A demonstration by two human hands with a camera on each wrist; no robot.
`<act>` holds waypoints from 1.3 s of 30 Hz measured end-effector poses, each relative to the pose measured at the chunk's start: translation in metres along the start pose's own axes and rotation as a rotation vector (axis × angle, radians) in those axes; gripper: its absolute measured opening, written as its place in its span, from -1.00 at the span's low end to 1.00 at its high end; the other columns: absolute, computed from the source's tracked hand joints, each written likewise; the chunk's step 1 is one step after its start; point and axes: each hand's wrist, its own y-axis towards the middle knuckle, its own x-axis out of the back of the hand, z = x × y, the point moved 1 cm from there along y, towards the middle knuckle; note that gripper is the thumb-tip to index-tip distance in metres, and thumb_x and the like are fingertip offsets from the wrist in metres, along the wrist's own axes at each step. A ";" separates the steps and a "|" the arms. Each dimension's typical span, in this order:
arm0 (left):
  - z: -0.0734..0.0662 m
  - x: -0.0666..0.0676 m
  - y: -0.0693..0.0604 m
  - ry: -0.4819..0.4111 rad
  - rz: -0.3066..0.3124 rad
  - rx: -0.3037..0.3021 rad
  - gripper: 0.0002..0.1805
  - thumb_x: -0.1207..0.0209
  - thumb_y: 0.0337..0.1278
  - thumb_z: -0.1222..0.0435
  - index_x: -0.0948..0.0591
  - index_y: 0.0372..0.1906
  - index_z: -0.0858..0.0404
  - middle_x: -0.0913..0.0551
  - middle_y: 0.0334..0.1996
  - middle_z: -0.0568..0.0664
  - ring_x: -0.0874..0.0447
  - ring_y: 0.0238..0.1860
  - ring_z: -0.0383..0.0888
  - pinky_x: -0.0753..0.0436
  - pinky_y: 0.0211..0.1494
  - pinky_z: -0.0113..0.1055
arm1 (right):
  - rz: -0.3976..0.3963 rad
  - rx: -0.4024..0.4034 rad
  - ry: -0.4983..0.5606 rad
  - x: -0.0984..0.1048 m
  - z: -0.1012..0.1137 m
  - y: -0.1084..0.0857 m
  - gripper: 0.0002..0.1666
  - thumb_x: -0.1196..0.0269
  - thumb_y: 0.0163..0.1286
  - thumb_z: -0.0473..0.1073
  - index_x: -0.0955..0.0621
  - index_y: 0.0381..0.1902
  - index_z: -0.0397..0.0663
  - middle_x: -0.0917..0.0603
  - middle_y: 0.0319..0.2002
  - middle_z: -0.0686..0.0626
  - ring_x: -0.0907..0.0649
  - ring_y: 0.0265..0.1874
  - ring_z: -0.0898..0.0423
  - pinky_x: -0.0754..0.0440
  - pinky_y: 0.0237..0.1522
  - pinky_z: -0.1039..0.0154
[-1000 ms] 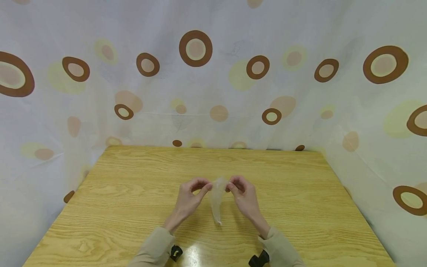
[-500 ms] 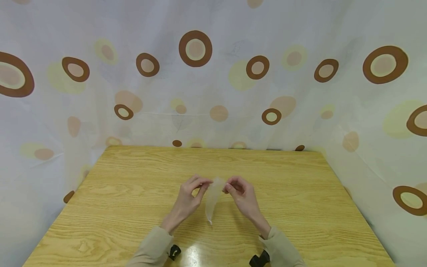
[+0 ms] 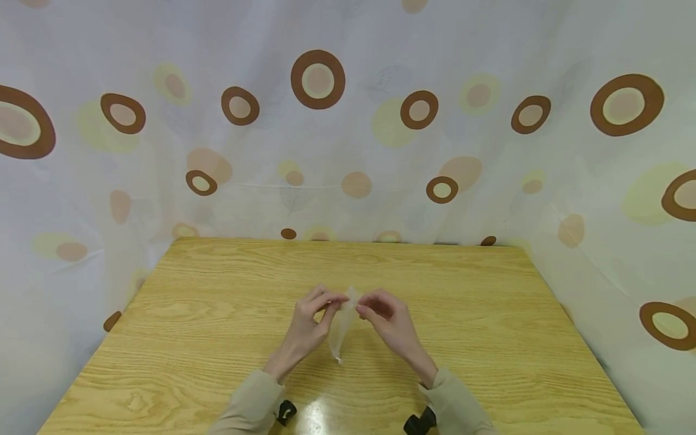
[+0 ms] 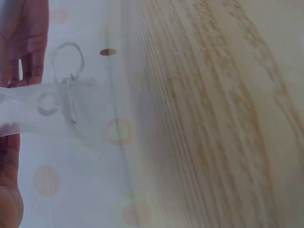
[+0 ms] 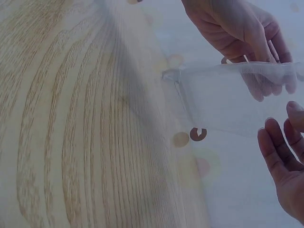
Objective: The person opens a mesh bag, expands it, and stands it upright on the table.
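Note:
A sheer whitish bag [image 3: 341,326] hangs between the two hands above the table, its narrow knotted end downward. The left hand [image 3: 306,323] pinches its upper left edge between thumb and fingers; in the right wrist view some of that hand's fingers show through the bag [image 5: 223,95]. At the upper right edge, the right hand [image 3: 396,323] has thumb and index fingertips together on the bag, other fingers bent. A thin string loop [image 4: 69,57] sticks out at the bag's lower end in the left wrist view. Parts of both grips are cut off in the wrist views.
Under the hands lies a wood-grain table [image 3: 217,290]. A pale curtain [image 3: 359,145] with brown rings and coloured spots stands along its back and both sides. Black straps [image 3: 286,412] show at the wrists, beside beige sleeves [image 3: 252,402].
The right hand has shifted a little left, closer to the left hand. The bag has moved left, and its lower end has swung the same way. The left hand is nearly still.

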 end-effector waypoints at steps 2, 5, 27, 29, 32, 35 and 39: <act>0.000 0.001 0.000 -0.003 0.005 0.003 -0.78 -0.19 0.22 0.63 -0.72 -0.17 0.33 -0.62 -0.40 0.05 -0.64 -0.39 -0.08 -0.72 -0.29 -0.39 | -0.020 0.013 -0.024 0.000 -0.001 0.001 -0.94 -0.27 0.38 -0.42 -0.65 -0.22 -0.34 -0.66 -0.34 -0.29 -0.69 -0.36 0.21 -0.74 -0.23 0.25; 0.001 0.004 -0.001 0.009 0.009 0.000 -0.77 -0.17 0.21 0.65 -0.72 -0.18 0.35 -0.61 -0.40 0.06 -0.63 -0.39 -0.09 -0.68 -0.30 -0.43 | -0.045 0.043 -0.065 0.001 -0.002 0.002 -0.93 -0.25 0.40 -0.40 -0.63 -0.25 -0.36 -0.66 -0.34 -0.25 -0.69 -0.35 0.12 -0.73 -0.21 0.28; 0.004 0.003 -0.003 -0.116 0.149 0.072 -0.59 -0.36 0.12 0.50 -0.61 0.11 0.32 -0.65 -0.28 0.09 -0.68 -0.26 -0.04 -0.77 -0.17 -0.23 | -0.066 0.201 -0.093 0.000 -0.002 0.004 -0.93 -0.20 0.40 -0.45 -0.61 -0.28 -0.28 -0.63 -0.35 -0.21 -0.64 -0.41 0.00 -0.72 -0.31 0.28; 0.004 0.002 -0.002 -0.102 0.138 0.062 -0.64 -0.35 0.12 0.51 -0.64 0.05 0.34 -0.68 -0.31 0.10 -0.69 -0.29 -0.04 -0.77 -0.19 -0.26 | -0.056 0.207 -0.090 0.000 -0.002 0.004 -0.91 -0.20 0.38 -0.49 -0.61 -0.28 -0.28 -0.62 -0.35 -0.22 -0.64 -0.40 -0.01 -0.72 -0.33 0.25; 0.004 0.003 -0.001 -0.061 0.123 0.051 -0.76 -0.30 0.17 0.52 -0.69 -0.04 0.37 -0.73 -0.31 0.10 -0.72 -0.30 -0.05 -0.76 -0.18 -0.30 | -0.047 0.216 -0.088 0.000 -0.001 0.004 -0.90 -0.20 0.37 -0.52 -0.61 -0.27 -0.29 -0.62 -0.33 -0.27 -0.64 -0.40 0.01 -0.73 -0.37 0.22; 0.003 0.006 0.000 -0.028 0.117 0.047 -0.82 -0.26 0.21 0.54 -0.72 -0.11 0.39 -0.75 -0.25 0.12 -0.75 -0.27 -0.04 -0.76 -0.17 -0.32 | -0.055 0.223 -0.091 0.002 -0.001 0.004 -0.88 -0.20 0.36 -0.54 -0.60 -0.26 -0.30 -0.62 -0.26 -0.33 -0.63 -0.36 0.15 -0.72 -0.42 0.20; 0.003 0.008 0.000 -0.007 0.116 0.044 -0.87 -0.23 0.23 0.55 -0.73 -0.18 0.40 -0.74 -0.24 0.12 -0.76 -0.24 -0.03 -0.75 -0.16 -0.34 | -0.051 0.195 -0.096 0.005 -0.003 0.003 -0.85 -0.18 0.36 -0.55 -0.60 -0.28 -0.26 -0.62 -0.19 -0.32 -0.59 -0.28 0.32 -0.71 -0.43 0.24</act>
